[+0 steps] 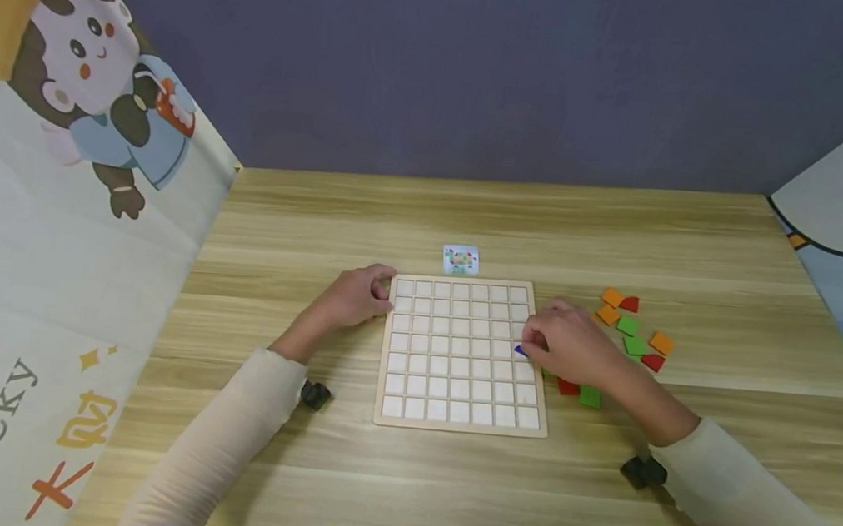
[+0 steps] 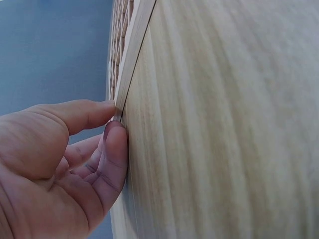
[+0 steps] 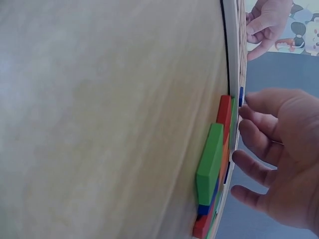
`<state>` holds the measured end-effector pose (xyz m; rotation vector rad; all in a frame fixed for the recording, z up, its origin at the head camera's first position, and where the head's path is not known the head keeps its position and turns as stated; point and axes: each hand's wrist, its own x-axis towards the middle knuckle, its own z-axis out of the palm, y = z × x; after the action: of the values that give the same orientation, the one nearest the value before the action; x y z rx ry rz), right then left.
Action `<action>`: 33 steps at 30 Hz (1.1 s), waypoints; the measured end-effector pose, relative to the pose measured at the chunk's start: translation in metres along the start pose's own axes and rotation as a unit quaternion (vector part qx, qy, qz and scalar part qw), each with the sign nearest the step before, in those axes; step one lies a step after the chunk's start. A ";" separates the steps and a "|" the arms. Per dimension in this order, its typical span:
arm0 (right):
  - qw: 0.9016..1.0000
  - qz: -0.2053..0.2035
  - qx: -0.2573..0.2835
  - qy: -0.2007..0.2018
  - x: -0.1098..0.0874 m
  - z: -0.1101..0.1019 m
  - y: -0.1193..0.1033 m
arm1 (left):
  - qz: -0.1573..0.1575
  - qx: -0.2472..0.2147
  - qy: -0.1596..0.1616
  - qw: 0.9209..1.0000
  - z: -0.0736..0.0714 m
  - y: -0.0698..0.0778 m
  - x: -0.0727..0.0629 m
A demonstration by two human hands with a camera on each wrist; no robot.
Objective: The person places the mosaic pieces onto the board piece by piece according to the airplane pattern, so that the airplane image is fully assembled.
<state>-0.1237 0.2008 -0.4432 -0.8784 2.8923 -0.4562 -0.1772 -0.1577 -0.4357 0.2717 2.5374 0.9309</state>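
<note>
A square wooden grid board (image 1: 461, 427) with rows of pale square cells lies on the table. At its left edge, my left hand (image 1: 355, 297) pinches the rim, the thumb (image 2: 92, 113) above and a curled finger (image 2: 115, 149) against the side. Over the right-hand column of cells, my right hand (image 1: 571, 340) pinches a small blue piece (image 1: 522, 350) between thumb and forefinger. That blue piece (image 3: 241, 96) shows at the fingertips in the right wrist view, standing above the board's surface. The other right fingers are loosely bent.
Orange pieces (image 1: 661, 342), green pieces (image 1: 628, 324) and red pieces (image 1: 653, 363) lie scattered right of the board, some partly hidden under my right hand. A small printed card (image 1: 461, 259) lies beyond the board's far edge. A dark wall (image 1: 513, 79) rises behind the table.
</note>
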 end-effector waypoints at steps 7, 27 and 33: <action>1.000 -0.026 -0.003 0.014 0.000 0.001 0.002 | 0.001 -0.006 -0.002 1.000 -0.001 0.002 -0.002; 0.998 -0.048 -0.019 0.027 0.000 -0.001 0.002 | -0.009 -0.025 -0.001 1.000 -0.002 0.004 -0.006; 0.999 -0.043 -0.019 0.024 -0.001 -0.002 0.001 | -0.014 -0.028 -0.004 1.000 -0.002 0.005 -0.008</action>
<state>-0.1240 0.2022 -0.4414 -1.0136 2.9243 -0.4367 -0.1711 -0.1578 -0.4284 0.2227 2.4975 0.9868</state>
